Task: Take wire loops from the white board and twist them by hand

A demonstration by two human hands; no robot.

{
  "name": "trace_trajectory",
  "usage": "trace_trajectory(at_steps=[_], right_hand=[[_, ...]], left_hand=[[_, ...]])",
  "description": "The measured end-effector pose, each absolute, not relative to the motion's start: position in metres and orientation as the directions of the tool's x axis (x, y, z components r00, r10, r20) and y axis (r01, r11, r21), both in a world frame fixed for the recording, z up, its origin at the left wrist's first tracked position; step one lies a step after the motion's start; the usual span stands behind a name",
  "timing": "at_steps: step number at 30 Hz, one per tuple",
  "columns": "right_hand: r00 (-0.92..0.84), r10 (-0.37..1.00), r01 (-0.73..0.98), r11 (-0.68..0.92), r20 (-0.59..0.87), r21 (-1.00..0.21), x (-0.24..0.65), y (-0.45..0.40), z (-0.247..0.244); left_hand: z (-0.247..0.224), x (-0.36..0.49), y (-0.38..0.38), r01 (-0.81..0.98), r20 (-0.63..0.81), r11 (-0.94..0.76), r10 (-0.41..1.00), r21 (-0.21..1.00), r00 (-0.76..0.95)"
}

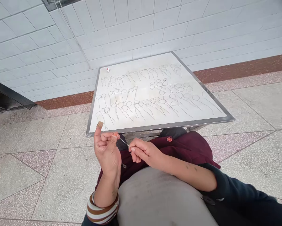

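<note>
My left hand (108,152) is raised just past the table's near left corner, thumb and fingers closed in a pinch. A tan patch (99,125), like tape, covers the tip of its upright finger. A thin pale wire or thread (124,142) runs from this pinch to my right hand (143,151), whose thumb and fingers are closed on the strand. The part of the strand near the taped finger is too fine to follow clearly. Beyond my hands, many thin wire loops with long tails (175,103) lie in rows on the white table (145,123).
The table has a grey metal edge (159,127) close to my knees. A small red-and-white object (108,70) sits at its far left corner. Behind stands a white tiled wall (141,25). Dark red cloth (192,150) covers my lap.
</note>
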State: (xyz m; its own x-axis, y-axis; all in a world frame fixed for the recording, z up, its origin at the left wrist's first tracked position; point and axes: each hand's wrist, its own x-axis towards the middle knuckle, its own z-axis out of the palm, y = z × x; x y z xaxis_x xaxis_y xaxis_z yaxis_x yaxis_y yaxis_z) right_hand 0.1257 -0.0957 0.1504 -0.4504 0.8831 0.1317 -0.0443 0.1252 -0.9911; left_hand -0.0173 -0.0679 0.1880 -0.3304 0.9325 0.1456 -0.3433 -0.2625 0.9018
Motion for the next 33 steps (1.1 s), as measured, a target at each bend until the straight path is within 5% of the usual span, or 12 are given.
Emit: trace_trajectory(at_steps=[8,13,21,33], right_hand=[[-0.606,0.796,0.09,0.073,0.003,-0.993,0.135,-0.102,0.145],[-0.416,0.909,-0.129,-0.031,0.026,-0.991,0.132,-0.091,0.159],[-0.472,0.882,-0.394,-0.191,0.019,-0.899,0.112,-0.083,0.183],[-0.234,0.966,-0.141,0.075,0.107,-0.987,0.112,-0.083,0.174]], left_hand=[[0.197,-0.032,-0.064,-0.411,0.185,-0.339,0.91,0.846,-0.371],[0.199,-0.029,-0.068,-0.5,0.128,-0.207,0.974,0.841,-0.188],[0.191,-0.022,-0.071,-0.62,0.012,-0.013,1.0,0.784,-0.007],[0.189,-0.02,-0.073,-0.564,-0.042,0.011,0.998,0.825,-0.042]])
